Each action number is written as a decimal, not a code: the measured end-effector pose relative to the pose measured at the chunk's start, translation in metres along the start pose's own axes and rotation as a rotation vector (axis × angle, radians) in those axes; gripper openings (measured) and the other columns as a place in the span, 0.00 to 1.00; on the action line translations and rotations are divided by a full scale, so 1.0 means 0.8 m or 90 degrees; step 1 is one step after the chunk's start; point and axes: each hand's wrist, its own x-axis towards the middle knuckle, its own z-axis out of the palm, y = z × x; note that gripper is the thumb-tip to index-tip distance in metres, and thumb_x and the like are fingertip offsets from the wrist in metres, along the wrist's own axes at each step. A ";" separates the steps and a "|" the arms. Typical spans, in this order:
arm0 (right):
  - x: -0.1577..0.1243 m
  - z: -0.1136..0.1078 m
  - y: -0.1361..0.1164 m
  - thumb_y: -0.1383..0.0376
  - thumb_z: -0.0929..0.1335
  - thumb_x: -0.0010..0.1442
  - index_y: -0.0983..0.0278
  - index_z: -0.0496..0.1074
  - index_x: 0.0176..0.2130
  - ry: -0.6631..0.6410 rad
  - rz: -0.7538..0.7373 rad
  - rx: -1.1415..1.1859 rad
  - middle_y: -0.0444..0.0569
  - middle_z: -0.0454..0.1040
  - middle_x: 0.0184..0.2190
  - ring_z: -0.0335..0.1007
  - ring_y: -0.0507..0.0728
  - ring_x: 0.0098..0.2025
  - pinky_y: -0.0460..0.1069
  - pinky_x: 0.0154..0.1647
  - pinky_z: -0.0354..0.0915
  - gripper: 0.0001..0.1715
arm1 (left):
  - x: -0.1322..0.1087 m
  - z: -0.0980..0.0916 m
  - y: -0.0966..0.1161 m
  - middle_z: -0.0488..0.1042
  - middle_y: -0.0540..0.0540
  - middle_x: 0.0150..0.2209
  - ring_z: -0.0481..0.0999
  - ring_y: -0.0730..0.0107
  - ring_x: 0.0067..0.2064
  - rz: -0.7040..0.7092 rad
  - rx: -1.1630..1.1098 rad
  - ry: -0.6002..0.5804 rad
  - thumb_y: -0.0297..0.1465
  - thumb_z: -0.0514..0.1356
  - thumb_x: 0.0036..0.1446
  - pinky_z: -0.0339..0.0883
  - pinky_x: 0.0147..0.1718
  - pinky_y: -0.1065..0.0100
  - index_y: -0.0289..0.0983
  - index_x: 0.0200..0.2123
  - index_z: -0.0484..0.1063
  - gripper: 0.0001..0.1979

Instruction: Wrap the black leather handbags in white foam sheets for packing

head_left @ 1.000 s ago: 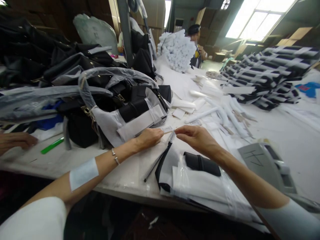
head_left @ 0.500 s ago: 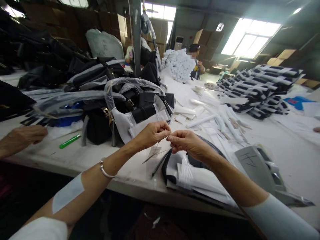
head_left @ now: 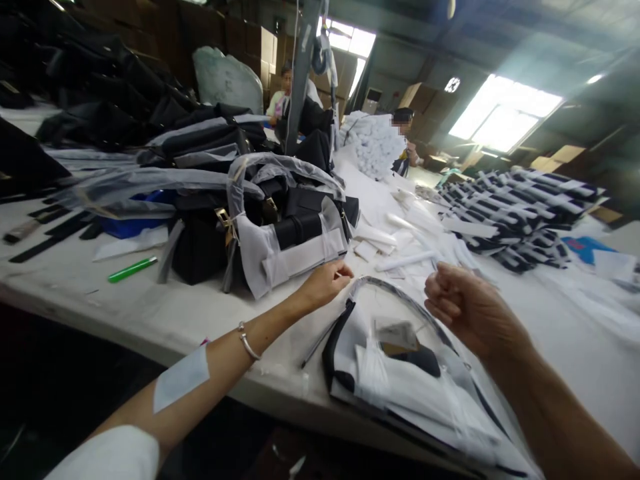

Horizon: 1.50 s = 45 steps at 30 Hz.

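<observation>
My left hand (head_left: 326,285) hovers at the near corner of a wrapped bag, thumb and fingers pinched together; what is in them is too small to make out. On the other side of the bag's handle is my right hand (head_left: 467,308), fingers curled closed, slightly blurred, with their contents hidden. Between and below both hands lies the black bag (head_left: 345,347), covered in white wrapping (head_left: 415,380), its wrapped handle (head_left: 400,288) arching up. A paper tag (head_left: 400,335), blurred, shows inside the handle loop. Beside the bag's left end lies a thin dark pen-like stick (head_left: 317,347).
Another wrapped black bag (head_left: 295,230) stands behind my left hand. A green cutter-like tool (head_left: 133,269) lies left. Stacked black-and-white pieces (head_left: 520,207) rise at right, a white bundle (head_left: 373,143) farther back. People sit beyond. The table edge (head_left: 150,347) runs along the front.
My hands, together half a second ago, are now apart; the right moved right. The tag that hung beneath them now shows within the handle loop. Another person's hand at left has left view.
</observation>
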 end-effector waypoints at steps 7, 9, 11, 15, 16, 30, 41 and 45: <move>0.086 -0.039 0.062 0.63 0.75 0.49 0.65 0.70 0.20 -0.069 0.202 -0.545 0.43 0.70 0.15 0.54 0.46 0.10 0.42 0.10 0.47 0.14 | 0.050 0.025 -0.064 0.77 0.45 0.29 0.79 0.62 0.37 -0.144 -0.002 -0.076 0.20 0.57 0.45 0.73 0.39 0.64 0.33 0.31 0.74 0.10; 0.106 -0.028 0.100 0.68 0.72 0.49 0.65 0.69 0.19 -0.117 0.274 -0.575 0.43 0.69 0.13 0.52 0.46 0.09 0.42 0.09 0.46 0.11 | 0.058 0.036 -0.072 0.76 0.46 0.27 0.79 0.66 0.31 -0.175 -0.029 -0.123 0.20 0.55 0.47 0.75 0.34 0.65 0.31 0.35 0.75 0.12; 0.120 -0.015 0.131 0.69 0.70 0.50 0.65 0.69 0.19 -0.158 0.315 -0.541 0.43 0.68 0.12 0.52 0.46 0.09 0.42 0.09 0.46 0.11 | 0.063 0.043 -0.077 0.77 0.45 0.27 0.79 0.68 0.29 -0.185 -0.050 -0.159 0.20 0.54 0.49 0.75 0.32 0.67 0.30 0.38 0.75 0.14; 0.134 0.000 0.158 0.64 0.68 0.52 0.64 0.72 0.26 -0.239 0.340 -0.424 0.39 0.67 0.15 0.56 0.46 0.13 0.41 0.12 0.52 0.06 | 0.064 0.044 -0.084 0.78 0.45 0.30 0.78 0.71 0.27 -0.164 -0.043 -0.172 0.22 0.56 0.52 0.73 0.28 0.70 0.32 0.42 0.76 0.15; 0.137 -0.001 0.160 0.63 0.68 0.51 0.64 0.72 0.29 -0.262 0.342 -0.383 0.39 0.67 0.17 0.58 0.46 0.14 0.41 0.14 0.54 0.06 | 0.063 0.043 -0.085 0.78 0.46 0.30 0.77 0.71 0.26 -0.154 -0.031 -0.167 0.23 0.57 0.52 0.72 0.27 0.71 0.33 0.42 0.77 0.15; 0.130 -0.011 0.145 0.73 0.73 0.43 0.62 0.73 0.32 -0.205 0.190 -0.413 0.38 0.69 0.20 0.64 0.49 0.23 0.43 0.24 0.55 0.13 | 0.053 0.005 -0.065 0.71 0.48 0.28 0.67 0.67 0.32 -0.039 0.142 -0.050 0.27 0.61 0.42 0.59 0.35 0.67 0.37 0.21 0.73 0.01; 0.103 -0.018 0.128 0.45 0.74 0.52 0.65 0.75 0.44 -0.392 0.330 -0.006 0.49 0.77 0.36 0.75 0.54 0.38 0.48 0.38 0.71 0.31 | 0.028 0.025 -0.067 0.71 0.51 0.25 0.70 0.73 0.28 -0.179 -0.255 -0.007 0.38 0.59 0.45 0.66 0.33 0.69 0.37 0.25 0.65 0.11; 0.101 -0.008 0.143 0.61 0.79 0.48 0.66 0.73 0.44 -0.363 0.354 0.052 0.50 0.78 0.40 0.78 0.52 0.38 0.47 0.42 0.74 0.26 | 0.029 0.028 -0.077 0.64 0.55 0.20 0.62 0.78 0.21 -0.186 -0.321 0.028 0.40 0.62 0.44 0.58 0.24 0.74 0.37 0.25 0.65 0.13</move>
